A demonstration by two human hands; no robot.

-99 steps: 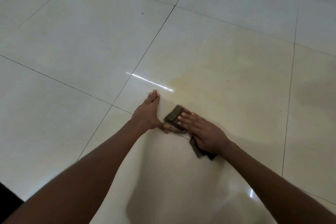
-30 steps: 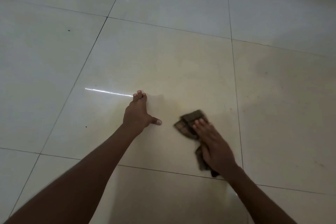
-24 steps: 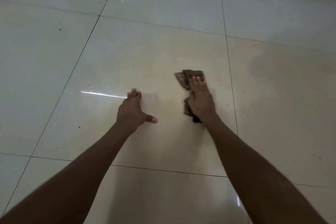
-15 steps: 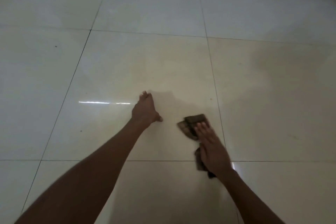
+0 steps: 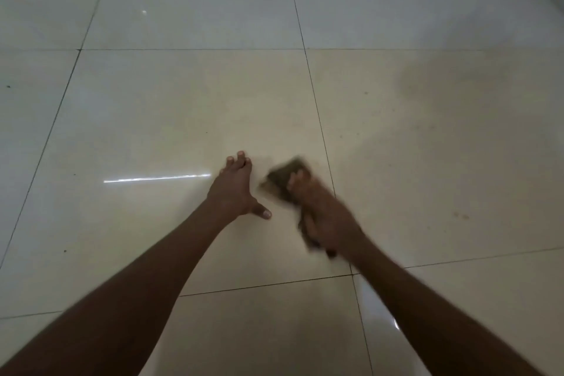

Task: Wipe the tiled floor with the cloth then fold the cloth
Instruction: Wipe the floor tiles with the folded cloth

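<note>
Tiled floor (image 5: 189,107), one cloth (image 5: 282,181), two hands

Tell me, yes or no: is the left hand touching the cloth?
No. The left hand lies flat on the bare floor, apart from the cloth, which is under the right hand.

Two bare forearms, no sleeves, nothing worn at wrists. Left hand (image 5: 235,192): no rings or watch, short pale nails on thumb & fingertips. Right hand (image 5: 323,214): motion-blurred, edges smeared, nail detail can't be told.
</note>
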